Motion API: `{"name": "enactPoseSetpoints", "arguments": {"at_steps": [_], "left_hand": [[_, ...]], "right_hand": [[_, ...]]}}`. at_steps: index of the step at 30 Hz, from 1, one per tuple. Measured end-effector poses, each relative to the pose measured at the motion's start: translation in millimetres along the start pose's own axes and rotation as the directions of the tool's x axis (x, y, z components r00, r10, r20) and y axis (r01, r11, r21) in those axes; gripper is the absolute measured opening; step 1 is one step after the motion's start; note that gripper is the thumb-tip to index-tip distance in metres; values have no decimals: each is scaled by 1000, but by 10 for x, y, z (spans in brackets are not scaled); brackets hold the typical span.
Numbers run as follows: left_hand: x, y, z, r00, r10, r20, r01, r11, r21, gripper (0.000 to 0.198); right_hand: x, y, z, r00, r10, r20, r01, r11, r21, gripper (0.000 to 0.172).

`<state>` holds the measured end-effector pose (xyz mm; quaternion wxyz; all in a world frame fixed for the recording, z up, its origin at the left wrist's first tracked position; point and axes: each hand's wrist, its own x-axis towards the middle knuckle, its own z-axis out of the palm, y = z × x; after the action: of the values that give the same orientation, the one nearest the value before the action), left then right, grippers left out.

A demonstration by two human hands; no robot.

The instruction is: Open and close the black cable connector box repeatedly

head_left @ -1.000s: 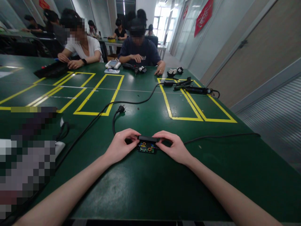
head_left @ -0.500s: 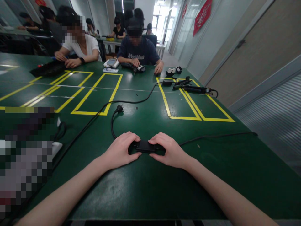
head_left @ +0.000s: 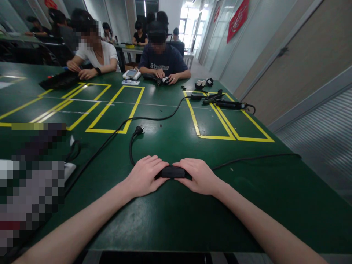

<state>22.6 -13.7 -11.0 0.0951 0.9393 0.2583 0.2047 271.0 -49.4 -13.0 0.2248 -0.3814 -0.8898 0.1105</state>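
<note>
Between my two hands is a black power adapter [head_left: 173,172], a small brick just above or on the green table [head_left: 176,223]. My left hand [head_left: 147,176] grips its left end, thumb on the near side and fingers on the far side. The right end is pinched by my right hand [head_left: 198,176] in the same way. A thick cord with a black plug [head_left: 139,130] curves out from behind my left hand. From behind my right hand a thin black cable [head_left: 255,158] runs to the table's right edge.
Another black cable [head_left: 154,118] crosses the table to a dark tool [head_left: 229,105] at the back right. Yellow tape [head_left: 217,137] marks rectangles. Blurred-out items lie at the left beside a white edge [head_left: 70,172]. Across the table, two people work with their hands on a dark tray [head_left: 59,80] and small parts.
The adapter has tilted so that its narrow side faces me, still held by both hands. Across the table, a co-worker's hand has moved inward to the small parts.
</note>
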Motion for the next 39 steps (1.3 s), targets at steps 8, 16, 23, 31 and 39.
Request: {"name": "enactPoseSetpoints", "arguments": {"at_steps": [8,16,23,31,39], "left_hand": [[6,-45,-35,992,121,21,-121,993,-17,28],[9,-22,-55,994,112,-21,-112,993,-29,32],[8,-12,-22,992,99,-77,-104,993,-63,30],[3,-20,5,993,92,-76,-97,993,-66,31],[-6,-43,14,993,93,-65,-95,995,-26,29]], "right_hand": [[-15,-50,4,1000,-10,28,11,999,-31,29],[-6,-53,13,1000,-21,13,22,996,-83,29],[0,-44,8,999,-46,-27,45,998,-40,29],[11,-49,-11,996,-67,-52,65,997,-30,27],[10,-48,-11,993,-64,-95,66,998,16,30]]}}
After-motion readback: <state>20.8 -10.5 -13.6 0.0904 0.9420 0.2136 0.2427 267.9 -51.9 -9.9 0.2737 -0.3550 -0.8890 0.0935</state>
